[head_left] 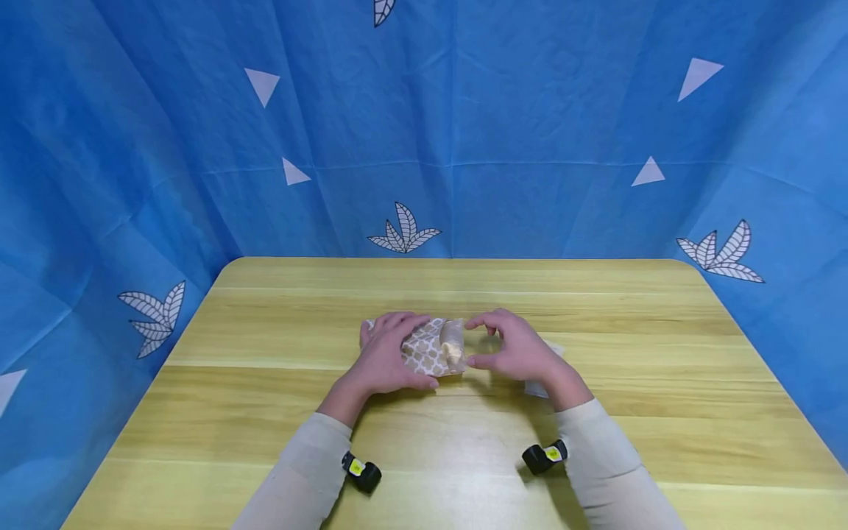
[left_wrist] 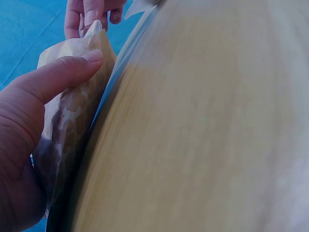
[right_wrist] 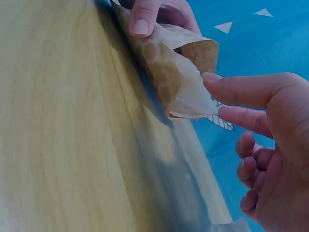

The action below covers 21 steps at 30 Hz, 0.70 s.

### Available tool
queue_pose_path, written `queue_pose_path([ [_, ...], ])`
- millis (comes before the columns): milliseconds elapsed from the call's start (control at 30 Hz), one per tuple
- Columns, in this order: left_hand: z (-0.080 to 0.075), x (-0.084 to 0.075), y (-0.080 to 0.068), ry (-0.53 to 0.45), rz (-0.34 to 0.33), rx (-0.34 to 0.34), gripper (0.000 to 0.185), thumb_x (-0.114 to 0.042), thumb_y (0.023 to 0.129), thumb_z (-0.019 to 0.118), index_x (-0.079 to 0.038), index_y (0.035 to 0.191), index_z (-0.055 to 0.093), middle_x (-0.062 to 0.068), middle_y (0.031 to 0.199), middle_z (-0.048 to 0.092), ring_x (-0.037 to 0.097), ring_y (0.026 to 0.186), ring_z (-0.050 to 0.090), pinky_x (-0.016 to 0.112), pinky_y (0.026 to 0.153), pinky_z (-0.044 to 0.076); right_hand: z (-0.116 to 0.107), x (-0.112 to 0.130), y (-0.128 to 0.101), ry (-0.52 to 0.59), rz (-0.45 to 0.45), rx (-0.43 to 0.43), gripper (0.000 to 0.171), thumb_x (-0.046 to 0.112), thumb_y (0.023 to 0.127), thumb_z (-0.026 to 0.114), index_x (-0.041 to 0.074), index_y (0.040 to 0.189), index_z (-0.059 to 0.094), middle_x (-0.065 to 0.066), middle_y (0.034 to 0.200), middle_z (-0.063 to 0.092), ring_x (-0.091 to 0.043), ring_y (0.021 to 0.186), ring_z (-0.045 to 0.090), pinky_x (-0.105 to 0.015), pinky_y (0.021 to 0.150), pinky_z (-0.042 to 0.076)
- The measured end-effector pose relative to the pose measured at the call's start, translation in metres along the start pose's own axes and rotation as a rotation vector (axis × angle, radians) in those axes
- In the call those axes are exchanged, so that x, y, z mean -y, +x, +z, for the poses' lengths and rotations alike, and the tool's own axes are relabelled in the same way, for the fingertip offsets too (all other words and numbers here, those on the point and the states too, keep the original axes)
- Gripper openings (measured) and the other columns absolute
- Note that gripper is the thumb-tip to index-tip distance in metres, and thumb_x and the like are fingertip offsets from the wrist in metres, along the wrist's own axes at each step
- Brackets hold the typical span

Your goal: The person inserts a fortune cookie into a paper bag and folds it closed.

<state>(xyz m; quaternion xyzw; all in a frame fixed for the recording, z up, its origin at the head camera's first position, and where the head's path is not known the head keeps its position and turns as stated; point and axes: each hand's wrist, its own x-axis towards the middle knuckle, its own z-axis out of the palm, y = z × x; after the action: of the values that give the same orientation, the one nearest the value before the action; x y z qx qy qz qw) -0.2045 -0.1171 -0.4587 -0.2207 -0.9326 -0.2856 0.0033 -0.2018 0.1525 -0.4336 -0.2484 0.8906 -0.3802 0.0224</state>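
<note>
A: What are the 2 hands doing?
B: The left hand (head_left: 387,358) is gripping a patterned paper bag (head_left: 430,348) on the desk (head_left: 662,383); the right hand (head_left: 513,346), fingers loose, is touching its open end.
A: Next?
B: Probably folding that end.

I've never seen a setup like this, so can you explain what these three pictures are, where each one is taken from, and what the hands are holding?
These are a person's bare hands. The wide picture comes from a head-worn camera; the two close-ups come from cameras on each wrist. On the wooden table lies a patterned paper bag. The left hand holds it down, thumb on its side. The right hand is at its open end, fingertips at the paper's edge; whether they grip it is unclear. White paper peeks out behind the right hand. A blue cloth hangs behind.
</note>
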Motion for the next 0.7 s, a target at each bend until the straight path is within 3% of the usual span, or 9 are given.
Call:
queue_pose_path([
  [233,0.000,0.000,0.000,0.000,0.007,-0.012,0.109,-0.063,0.055,0.090,-0.028,0.149,0.047,0.001,0.147,0.045,0.027,0.136,0.032,0.069,0.110,0.002,0.007,-0.002,0.003,0.015,-0.030,0.008,0.059,0.029,0.076,0.088,0.011,0.128,0.067,-0.009,0.110,0.063,-0.028,0.095,0.055,-0.046,0.081,0.048],
  [700,0.000,-0.001,0.000,0.013,-0.003,-0.011,0.109,-0.062,0.056,0.090,-0.029,0.150,0.046,0.001,0.147,0.045,0.027,0.137,0.031,0.069,0.110,0.001,0.021,0.006,0.012,-0.020,-0.018,0.048,0.062,0.030,0.078,0.087,0.010,0.132,0.064,-0.004,0.105,0.062,-0.024,0.093,0.054,-0.039,0.079,0.047],
])
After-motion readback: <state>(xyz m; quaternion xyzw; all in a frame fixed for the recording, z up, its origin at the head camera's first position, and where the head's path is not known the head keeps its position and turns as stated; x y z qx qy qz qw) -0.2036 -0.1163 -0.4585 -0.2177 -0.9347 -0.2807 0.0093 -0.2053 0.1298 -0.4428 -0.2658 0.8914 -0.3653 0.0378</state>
